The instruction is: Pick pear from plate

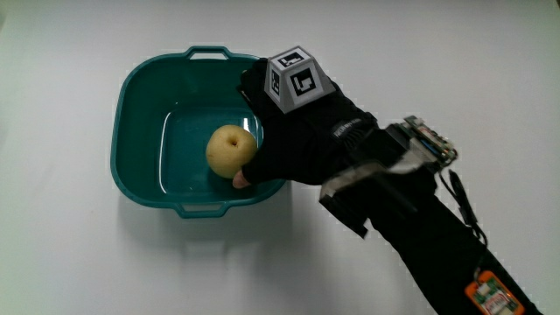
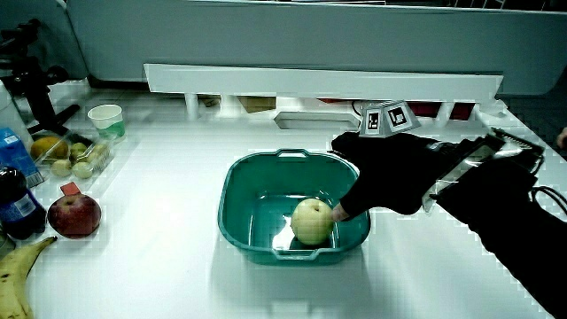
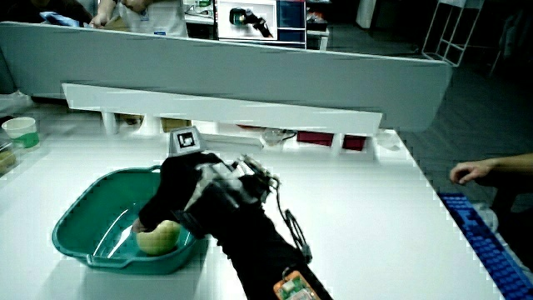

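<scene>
We see the hand [image 1: 302, 131] reaching over the rim of a teal basin [image 1: 140, 96] that stands on the white worktop [image 1: 52, 245], its forearm [image 1: 437, 245] stretching back across the worktop toward the person. The pear [image 1: 230, 149], pale yellow and round, lies on the basin's floor, directly at the fingertips [image 1: 241, 178]. In the main view a bare fingertip presses the pear's side that is nearer to the person, while the palm and the patterned cube [image 1: 296, 79] sit over the basin's rim just beside the fruit. In a side view the hand [image 2: 390, 173] slopes down into the basin [image 2: 239, 190] and its fingers touch the pear [image 2: 311, 221] from the side; the pear rests on the basin's floor, not lifted. In a side view from another angle the hand [image 3: 171, 196] curls around the pear [image 3: 157, 238], covering its upper part. We judge the fingers to be closing on the pear, in contact with it but with the fruit resting in the basin. Well apart from the hand, near the worktop's edge, lie a red apple [image 2: 73, 215], a banana [image 2: 19, 266] and a paper cup [image 2: 106, 119].
</scene>
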Demonstrator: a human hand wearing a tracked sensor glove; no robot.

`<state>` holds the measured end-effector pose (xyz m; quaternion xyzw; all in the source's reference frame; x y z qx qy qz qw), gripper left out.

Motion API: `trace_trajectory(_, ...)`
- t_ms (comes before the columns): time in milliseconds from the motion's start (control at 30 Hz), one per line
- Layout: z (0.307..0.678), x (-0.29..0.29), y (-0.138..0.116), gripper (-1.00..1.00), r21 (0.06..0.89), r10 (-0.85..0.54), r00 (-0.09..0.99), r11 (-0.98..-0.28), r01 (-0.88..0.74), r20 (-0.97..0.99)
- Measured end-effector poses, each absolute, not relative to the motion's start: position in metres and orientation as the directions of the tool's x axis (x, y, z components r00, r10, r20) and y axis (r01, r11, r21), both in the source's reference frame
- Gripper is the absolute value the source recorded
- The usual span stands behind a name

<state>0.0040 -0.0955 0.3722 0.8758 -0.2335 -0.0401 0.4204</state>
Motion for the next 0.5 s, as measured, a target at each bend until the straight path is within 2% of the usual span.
trace_trajectory(33, 0.376, 0.003, -0.097, 0.0, 0.768, -0.436, 0.888, -0.516, -0.38, 0.147)
trace_trajectory(500, 0.422, -0.016, -0.1, 0.0, 0.802, -0.414, 0.896, -0.474, -0.364, 0.162)
